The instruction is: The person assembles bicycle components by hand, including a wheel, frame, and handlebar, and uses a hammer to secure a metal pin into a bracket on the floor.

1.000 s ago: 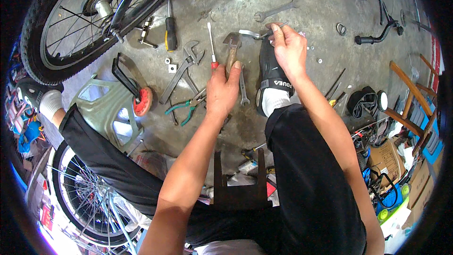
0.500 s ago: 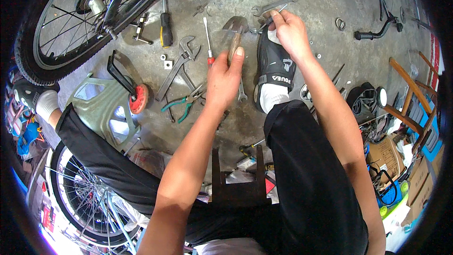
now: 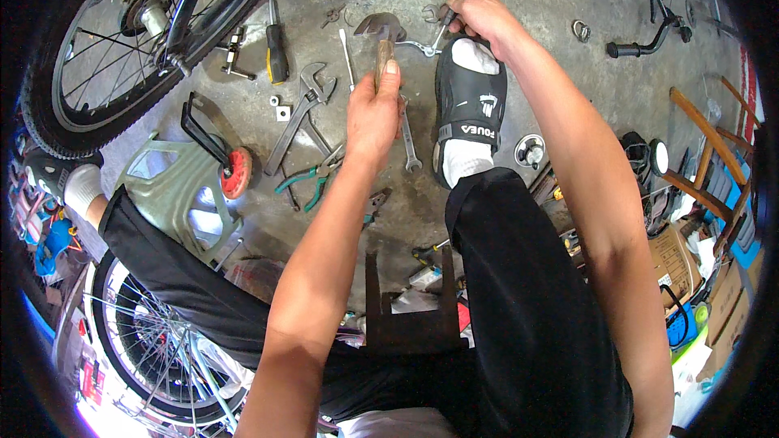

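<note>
My left hand [image 3: 375,118] is closed round the wooden handle of a claw hammer [image 3: 379,26], its dark metal head pointing away from me. Beyond the toe of my black slide sandal [image 3: 471,97], my right hand [image 3: 485,20] pinches a thin metal rod with a dark sleeve [image 3: 449,16]; its exact kind is unclear. A small silver arm [image 3: 423,48] lies at the rod's lower end; whether they are joined I cannot tell. Just left of the hammer is a screwdriver [image 3: 347,57], partly covered by my left hand. A combination wrench [image 3: 411,142] lies right of that hand.
An adjustable wrench [image 3: 296,126], teal-handled pliers [image 3: 312,182] and a yellow-black screwdriver [image 3: 277,53] lie on the floor at left. A bicycle wheel [image 3: 89,57] fills the far left. Nearer stand a green plastic stool [image 3: 154,195] and another spoked wheel [image 3: 122,341]. Handlebars [image 3: 641,47] lie far right.
The hammer in my left hand has moved slightly left and away. My right hand has also moved away, and the rod in it now stands at a steeper angle.
</note>
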Action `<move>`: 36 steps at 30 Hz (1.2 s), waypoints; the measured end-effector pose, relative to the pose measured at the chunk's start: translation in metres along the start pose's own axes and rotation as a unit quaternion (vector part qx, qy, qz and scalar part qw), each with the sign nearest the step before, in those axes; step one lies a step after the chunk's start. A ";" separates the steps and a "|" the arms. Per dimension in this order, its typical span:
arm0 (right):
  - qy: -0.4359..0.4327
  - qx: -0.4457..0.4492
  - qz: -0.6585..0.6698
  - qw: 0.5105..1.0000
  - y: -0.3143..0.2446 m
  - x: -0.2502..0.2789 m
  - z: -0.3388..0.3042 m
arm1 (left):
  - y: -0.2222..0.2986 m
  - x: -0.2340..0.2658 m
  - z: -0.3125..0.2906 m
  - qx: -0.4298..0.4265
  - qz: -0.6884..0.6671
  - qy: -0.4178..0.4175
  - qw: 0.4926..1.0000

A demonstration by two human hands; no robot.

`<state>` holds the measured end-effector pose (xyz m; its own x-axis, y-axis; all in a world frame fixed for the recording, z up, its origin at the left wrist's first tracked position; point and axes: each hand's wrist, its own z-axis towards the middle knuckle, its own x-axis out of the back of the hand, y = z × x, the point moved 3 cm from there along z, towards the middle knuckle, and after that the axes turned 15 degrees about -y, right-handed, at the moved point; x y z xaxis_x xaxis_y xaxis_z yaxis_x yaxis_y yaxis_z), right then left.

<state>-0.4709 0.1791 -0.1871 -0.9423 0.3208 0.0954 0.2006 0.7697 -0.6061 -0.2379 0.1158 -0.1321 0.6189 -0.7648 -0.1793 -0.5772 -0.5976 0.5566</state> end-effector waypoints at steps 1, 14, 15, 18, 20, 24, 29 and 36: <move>0.001 0.000 0.004 1.000 0.000 0.000 0.001 | 0.000 0.000 -0.001 -0.001 0.000 0.003 1.000; 0.055 0.065 -0.092 0.992 0.002 -0.007 -0.004 | -0.022 -0.009 -0.010 -0.031 0.023 -0.002 0.999; 0.083 0.090 -0.135 0.983 0.002 -0.010 -0.007 | -0.022 -0.009 -0.010 -0.029 0.013 -0.007 0.999; 0.149 0.210 -0.333 0.907 -0.010 -0.034 -0.047 | -0.020 -0.007 -0.012 -0.026 -0.004 -0.010 1.000; 0.167 0.311 -0.394 0.848 -0.009 -0.053 -0.074 | -0.021 -0.005 -0.011 -0.020 -0.011 -0.012 1.000; 0.081 0.358 -0.496 0.787 0.003 -0.083 -0.109 | -0.025 0.005 -0.014 -0.011 -0.040 -0.001 0.999; 0.019 0.324 -0.562 0.761 0.001 -0.093 -0.115 | -0.036 0.014 -0.027 0.003 -0.051 0.022 0.998; -0.024 0.305 -0.646 0.699 0.006 -0.114 -0.113 | -0.042 0.020 -0.033 0.011 -0.047 0.012 0.999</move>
<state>-0.3320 0.2095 -0.1119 -0.2416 -0.4563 0.8564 -0.9646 0.0164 -0.2634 -0.1836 0.1340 -0.1323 0.6831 -0.6997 -0.2093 -0.5281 -0.6712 0.5202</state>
